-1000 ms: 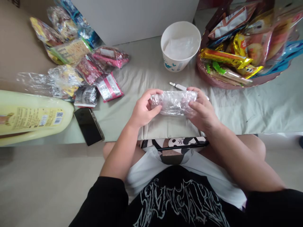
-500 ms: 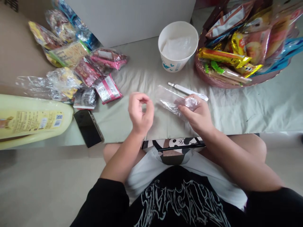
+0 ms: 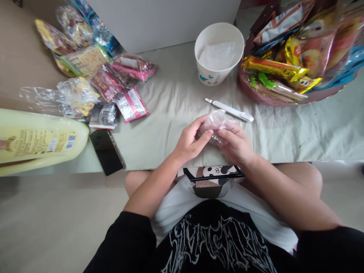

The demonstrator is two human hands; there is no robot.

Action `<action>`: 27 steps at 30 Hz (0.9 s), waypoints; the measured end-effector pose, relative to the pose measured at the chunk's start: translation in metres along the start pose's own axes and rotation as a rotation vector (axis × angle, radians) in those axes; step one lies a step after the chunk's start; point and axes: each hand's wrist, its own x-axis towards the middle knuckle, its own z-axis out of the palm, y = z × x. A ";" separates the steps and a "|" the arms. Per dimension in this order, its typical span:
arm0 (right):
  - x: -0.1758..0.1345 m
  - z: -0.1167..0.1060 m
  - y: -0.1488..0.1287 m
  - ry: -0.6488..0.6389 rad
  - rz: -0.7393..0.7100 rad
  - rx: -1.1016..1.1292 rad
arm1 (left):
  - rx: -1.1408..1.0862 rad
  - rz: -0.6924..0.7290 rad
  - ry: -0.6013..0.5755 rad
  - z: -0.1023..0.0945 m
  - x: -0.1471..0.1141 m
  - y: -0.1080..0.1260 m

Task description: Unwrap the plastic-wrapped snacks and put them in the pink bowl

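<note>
Both hands meet over the front of the cloth-covered surface, around a crumpled clear plastic bag (image 3: 215, 120). My left hand (image 3: 193, 139) is closed on the bag's left side, thumb on top. From the right, my right hand (image 3: 237, 142) grips it with the thumb pressed on the film. Whether anything is inside the bag, I cannot tell. Just beyond the fingers lies a white-handled cutting tool (image 3: 229, 110), slanting down to the right. Farther back stands a white paper tub (image 3: 212, 77) with blue-green prints and clear plastic inside it.
A pink basket (image 3: 256, 91) of packaged snacks is at the back right. Several wrapped snacks (image 3: 108, 81) are heaped on the left. Near the front left edge lie a dark phone (image 3: 107, 152) and a large pale-yellow bottle (image 3: 42, 142). A white panel (image 3: 170, 22) stands behind.
My left hand has moved right from beside the bag and taken hold of it. The bag, stretched out leftward from my right hand before, is now bunched up between both hands.
</note>
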 end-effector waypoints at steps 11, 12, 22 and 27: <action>-0.002 -0.014 0.000 0.279 -0.295 -0.400 | -0.066 -0.153 0.075 -0.003 0.005 0.009; -0.002 -0.018 -0.002 0.255 -0.293 -0.382 | -0.081 -0.179 0.032 -0.005 0.006 0.010; -0.002 -0.019 -0.017 0.041 -0.368 -0.787 | 0.030 -0.305 -0.161 -0.015 0.011 0.016; -0.002 -0.019 -0.014 0.075 -0.354 -0.820 | 0.068 -0.284 -0.198 -0.016 0.009 0.019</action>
